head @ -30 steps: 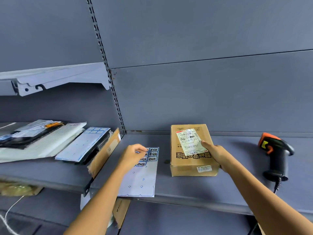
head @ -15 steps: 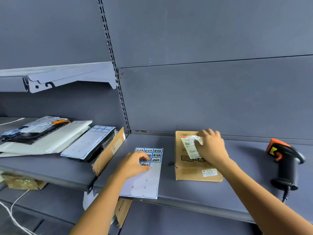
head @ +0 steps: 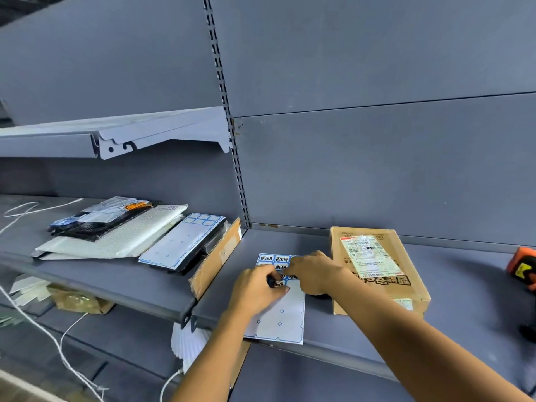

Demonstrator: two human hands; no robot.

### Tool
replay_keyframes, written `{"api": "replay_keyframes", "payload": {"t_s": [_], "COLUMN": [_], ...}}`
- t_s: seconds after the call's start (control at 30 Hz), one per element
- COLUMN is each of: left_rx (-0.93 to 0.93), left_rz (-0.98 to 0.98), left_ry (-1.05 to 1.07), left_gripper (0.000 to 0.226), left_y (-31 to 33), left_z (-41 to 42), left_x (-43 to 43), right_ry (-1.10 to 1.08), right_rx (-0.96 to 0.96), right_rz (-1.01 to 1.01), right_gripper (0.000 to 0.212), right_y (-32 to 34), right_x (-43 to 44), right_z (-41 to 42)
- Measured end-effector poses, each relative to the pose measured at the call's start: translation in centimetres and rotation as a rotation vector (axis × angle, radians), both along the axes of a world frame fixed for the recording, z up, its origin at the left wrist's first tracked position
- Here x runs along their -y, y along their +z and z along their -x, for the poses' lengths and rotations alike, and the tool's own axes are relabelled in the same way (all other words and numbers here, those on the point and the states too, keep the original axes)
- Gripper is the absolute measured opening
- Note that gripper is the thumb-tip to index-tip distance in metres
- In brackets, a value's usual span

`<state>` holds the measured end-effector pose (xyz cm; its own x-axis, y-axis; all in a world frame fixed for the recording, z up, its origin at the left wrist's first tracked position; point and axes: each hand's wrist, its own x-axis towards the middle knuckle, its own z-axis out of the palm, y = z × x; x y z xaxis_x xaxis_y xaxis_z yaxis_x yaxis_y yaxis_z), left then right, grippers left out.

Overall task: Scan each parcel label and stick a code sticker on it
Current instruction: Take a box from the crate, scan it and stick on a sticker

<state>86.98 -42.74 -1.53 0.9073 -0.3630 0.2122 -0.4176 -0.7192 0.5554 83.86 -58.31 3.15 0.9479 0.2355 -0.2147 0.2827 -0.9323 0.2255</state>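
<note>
The sticker sheet (head: pixel 282 317) lies on the grey shelf (head: pixel 333 340), its near end over the front lip; the left hand (head: pixel 255 288) and the right hand (head: pixel 314 274) meet on its printed stickers with curled fingers, but whether they pinch one I cannot tell. The cardboard parcel (head: pixel 377 274) with its label (head: pixel 369 256) lies flat just to the right; open shelf lies between it and the orange scanner (head: pixel 523 268), and a tilted cardboard flap (head: pixel 216 258) borders the left.

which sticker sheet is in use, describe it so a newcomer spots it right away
On the grey shelf right of the slotted upright, left of the cardboard parcel, the sticker sheet lies flat at the front edge under the left hand and right hand. Unlike the other sheet propped on the left shelf, its top stickers carry black characters.
</note>
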Motion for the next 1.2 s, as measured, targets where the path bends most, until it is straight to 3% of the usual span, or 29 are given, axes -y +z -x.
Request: {"api": "replay_keyframes", "payload": {"t_s": [0.5,0.67,0.87,1.07,1.13,1.2], "left_rx": [0.055,-0.158,-0.176,-0.148,-0.074,0.047], "left_rz": [-0.004,0.248,0.345,0.391,0.373,0.354], "left_ry": [0.016,0.083,0.114,0.104,0.106,0.088], "left_gripper": [0.010,0.019,0.012,0.019,0.016,0.011], "left_y": [-0.1,-0.1,-0.3,0.3,0.9,1.7], "left_z": [0.0,-0.3,-0.4,-0.2,0.1,0.4], "left_x": [0.4,0.1,0.0,0.3,0.6,1.2], "right_ry": [-0.007,-0.021,-0.007,-0.124,-0.213,-0.349], "right_rx": [0.073,0.045,0.061,0.315,0.419,0.445], "right_rz": [-0.003,-0.034,-0.063,-0.440,-0.574,-0.789], "right_gripper": [0.054,0.054,0.053,0.033,0.024,0.027], "right_y": [-0.6,-0.5,-0.7,-0.5,0.0,0.6], "right_x": [0.1,0.1,0.1,0.4,0.6,0.8], "right_z": [0.6,0.5,0.4,0.6,0.7,0.8]}}
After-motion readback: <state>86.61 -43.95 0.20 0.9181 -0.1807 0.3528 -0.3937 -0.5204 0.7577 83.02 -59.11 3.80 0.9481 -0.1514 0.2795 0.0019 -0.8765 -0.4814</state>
